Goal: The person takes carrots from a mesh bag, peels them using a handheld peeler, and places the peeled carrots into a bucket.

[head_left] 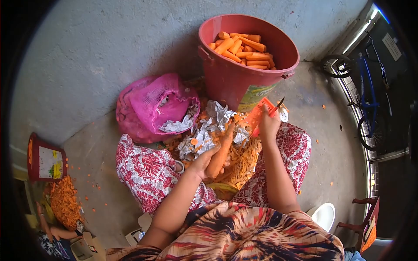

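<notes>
My left hand (pixel 208 162) is wrapped round a long orange carrot (pixel 220 153), its thin end pointing up and away from me. To the right, my right hand (pixel 270 123) is closed on a knife (pixel 277 106) with a red handle and a dark pointed blade. An orange-red plastic board or tray (pixel 257 116) shows just behind that hand; whether the fingers touch it I cannot tell. Between my legs lie carrot peelings (pixel 244 167) and crumpled grey paper (pixel 216 116).
A red tub (pixel 211 71) of peeled carrots stands ahead, beside a pink mesh bag (pixel 146 104). At the left are a red bucket (pixel 35 158), a peelings pile (pixel 63 202) and another person's arm. A bicycle (pixel 369 104) and white bowl (pixel 324 216) are at the right.
</notes>
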Motion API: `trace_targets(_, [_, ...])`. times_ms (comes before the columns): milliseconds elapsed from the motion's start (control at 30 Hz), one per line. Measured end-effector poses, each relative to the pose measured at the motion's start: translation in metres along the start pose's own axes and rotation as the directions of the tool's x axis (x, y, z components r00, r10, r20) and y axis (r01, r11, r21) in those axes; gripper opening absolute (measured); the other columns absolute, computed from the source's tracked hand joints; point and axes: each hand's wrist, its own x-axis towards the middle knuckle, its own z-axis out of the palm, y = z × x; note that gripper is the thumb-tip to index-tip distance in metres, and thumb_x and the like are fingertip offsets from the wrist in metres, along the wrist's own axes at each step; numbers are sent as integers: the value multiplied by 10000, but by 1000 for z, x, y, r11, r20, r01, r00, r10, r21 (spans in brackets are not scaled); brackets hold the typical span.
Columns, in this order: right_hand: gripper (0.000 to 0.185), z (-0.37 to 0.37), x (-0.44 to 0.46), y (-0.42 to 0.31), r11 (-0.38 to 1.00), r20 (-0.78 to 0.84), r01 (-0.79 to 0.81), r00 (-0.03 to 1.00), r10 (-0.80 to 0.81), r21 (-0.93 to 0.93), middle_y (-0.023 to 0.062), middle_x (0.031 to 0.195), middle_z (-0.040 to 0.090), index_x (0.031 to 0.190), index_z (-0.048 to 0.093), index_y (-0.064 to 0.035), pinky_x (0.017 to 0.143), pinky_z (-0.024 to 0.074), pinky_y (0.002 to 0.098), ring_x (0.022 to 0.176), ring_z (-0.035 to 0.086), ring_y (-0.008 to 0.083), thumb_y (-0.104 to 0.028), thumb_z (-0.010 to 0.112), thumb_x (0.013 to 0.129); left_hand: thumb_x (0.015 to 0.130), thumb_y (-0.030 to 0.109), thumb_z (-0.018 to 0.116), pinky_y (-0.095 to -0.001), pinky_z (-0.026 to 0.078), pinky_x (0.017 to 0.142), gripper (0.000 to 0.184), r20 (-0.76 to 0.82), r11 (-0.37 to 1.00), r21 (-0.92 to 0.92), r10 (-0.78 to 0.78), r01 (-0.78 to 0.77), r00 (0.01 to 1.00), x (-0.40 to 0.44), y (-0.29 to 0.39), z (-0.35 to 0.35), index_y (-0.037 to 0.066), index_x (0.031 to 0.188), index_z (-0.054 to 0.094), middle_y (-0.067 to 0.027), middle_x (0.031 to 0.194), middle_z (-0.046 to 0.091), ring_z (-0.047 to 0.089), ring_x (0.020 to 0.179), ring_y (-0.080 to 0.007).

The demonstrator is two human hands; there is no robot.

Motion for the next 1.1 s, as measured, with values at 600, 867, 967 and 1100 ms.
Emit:
trace_targets(600, [138,22,-81,-31,997,334,31,942,-4,-75,87,598,553,711,472,-3,482,409,260,522,487,104,-93,551,781,871,307,376,-282,469,629,347,-144,994,66,100,-92,984,10,2,-2,21,1053,453,-64,861,545,543,744,-150])
trace_targets(867, [121,-11,25,21,997,-94,25,995,-32,-71,3,607,529,873,550,-21,449,369,228,522,442,66,-120,545,804,866,394,347,-287,447,527,383,-50,992,104,-62,67,997,-1,-3,-6,74,1065,412,-69,824,472,477,696,-161])
trace_targets(967, [127,-4,-2,-4,986,72,-133,989,126,99,-7,623,526,877,550,-20,453,374,221,521,440,59,-125,545,805,860,378,361,-308,467,522,373,-49,1000,27,-6,7,999,6,0,-14,81,1079,414,-68,823,466,472,697,-169])
trace_targets(1100, [119,8,-61,-30,989,370,-144,920,130,12,-9,660,530,873,550,-27,473,390,206,536,448,50,-121,547,801,845,330,384,-367,504,602,352,-141,995,-15,96,-99,985,13,5,-18,59,1059,456,-90,870,536,549,763,-208])
